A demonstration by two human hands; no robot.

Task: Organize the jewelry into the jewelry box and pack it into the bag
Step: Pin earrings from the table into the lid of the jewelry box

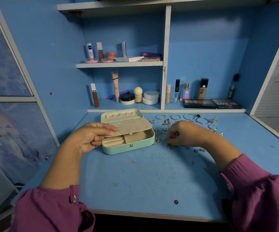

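The likeliest slip was the small piece in the right hand (184,133) dropping onto the desk (143,178) on its way to the jewelry box (128,146), since it was pinched only at the curled fingertips; what piece it was could not be told. The perforated earring panel (132,127) might also flop down if let go. The left hand (93,136) gripped that panel's edge, thumb on top, fingers curled beneath, at the box's left side. Loose jewelry (185,122) lay right of the open box; no bag showed.
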